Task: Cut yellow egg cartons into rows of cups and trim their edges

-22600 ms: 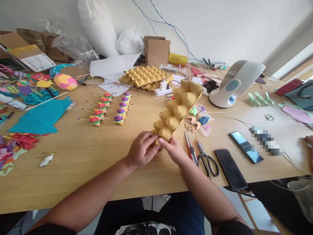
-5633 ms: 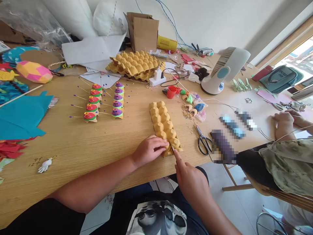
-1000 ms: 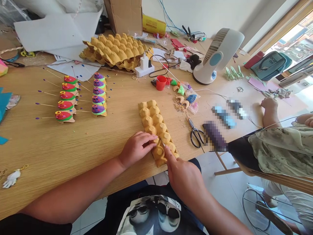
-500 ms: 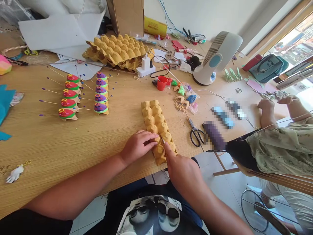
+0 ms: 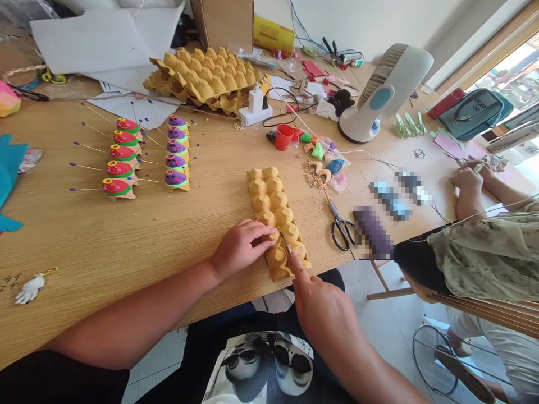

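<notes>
A long piece of yellow egg carton (image 5: 261, 202), bumps upward, lies on the table in front of me. My left hand (image 5: 240, 249) pinches one of its bumps near the close end, thumb and fingers closed. In my right hand (image 5: 322, 303) is a small knife (image 5: 287, 243), its thin blade between the two rows of bumps; the index finger is stretched along it, and the handle is hidden in the fist. To the right of the carton lie black-handled scissors (image 5: 342, 227).
Red-and-green (image 5: 119, 187) and purple painted carton figures (image 5: 177, 178) stand in two rows at left. Behind are stacked egg trays (image 5: 210, 76), a power adapter (image 5: 256, 109), a red cup (image 5: 283, 137) and a white fan (image 5: 389, 84). Another person's hands (image 5: 469, 178) are at right.
The knife and my right hand have shifted slightly toward me along the carton. My left hand keeps its pinch. The whole view has moved a little.
</notes>
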A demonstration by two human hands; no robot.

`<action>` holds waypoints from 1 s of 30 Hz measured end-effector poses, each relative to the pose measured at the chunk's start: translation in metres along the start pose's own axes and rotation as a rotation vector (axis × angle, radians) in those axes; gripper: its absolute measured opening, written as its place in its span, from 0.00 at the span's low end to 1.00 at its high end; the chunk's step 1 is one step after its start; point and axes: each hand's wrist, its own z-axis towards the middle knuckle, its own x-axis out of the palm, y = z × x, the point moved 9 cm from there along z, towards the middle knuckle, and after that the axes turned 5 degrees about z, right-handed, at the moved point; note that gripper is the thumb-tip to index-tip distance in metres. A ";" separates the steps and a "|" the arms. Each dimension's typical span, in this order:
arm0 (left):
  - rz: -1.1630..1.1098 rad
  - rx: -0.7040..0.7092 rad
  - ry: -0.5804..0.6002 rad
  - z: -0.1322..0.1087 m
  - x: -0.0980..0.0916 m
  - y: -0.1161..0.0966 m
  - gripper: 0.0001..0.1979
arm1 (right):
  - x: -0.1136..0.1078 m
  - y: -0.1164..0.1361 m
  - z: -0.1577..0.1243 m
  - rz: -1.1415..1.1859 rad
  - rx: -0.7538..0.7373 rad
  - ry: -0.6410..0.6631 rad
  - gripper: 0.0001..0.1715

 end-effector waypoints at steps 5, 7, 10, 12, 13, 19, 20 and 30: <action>0.000 -0.014 0.013 -0.001 0.001 0.002 0.09 | 0.008 0.001 -0.005 -0.050 -0.009 -0.009 0.43; -0.008 -0.018 0.021 -0.001 0.002 0.003 0.09 | 0.010 0.001 -0.007 -0.069 -0.016 -0.026 0.45; -0.012 -0.020 0.018 -0.001 0.002 0.004 0.09 | 0.011 -0.001 -0.010 -0.070 -0.029 -0.070 0.48; -0.012 -0.019 0.011 -0.001 0.001 0.004 0.09 | 0.013 -0.003 -0.013 -0.059 -0.038 -0.074 0.47; -0.012 -0.018 0.008 0.000 0.001 0.004 0.09 | 0.014 -0.005 -0.014 -0.053 -0.041 -0.065 0.47; -0.013 -0.023 0.006 -0.001 0.002 0.005 0.10 | -0.001 -0.018 -0.021 0.025 -0.048 -0.074 0.38; -0.015 -0.019 0.005 -0.001 0.002 0.005 0.10 | -0.007 -0.018 -0.020 0.046 -0.055 -0.110 0.37; -0.005 0.012 0.003 0.000 0.001 0.003 0.10 | -0.001 -0.010 0.002 0.078 -0.041 -0.124 0.37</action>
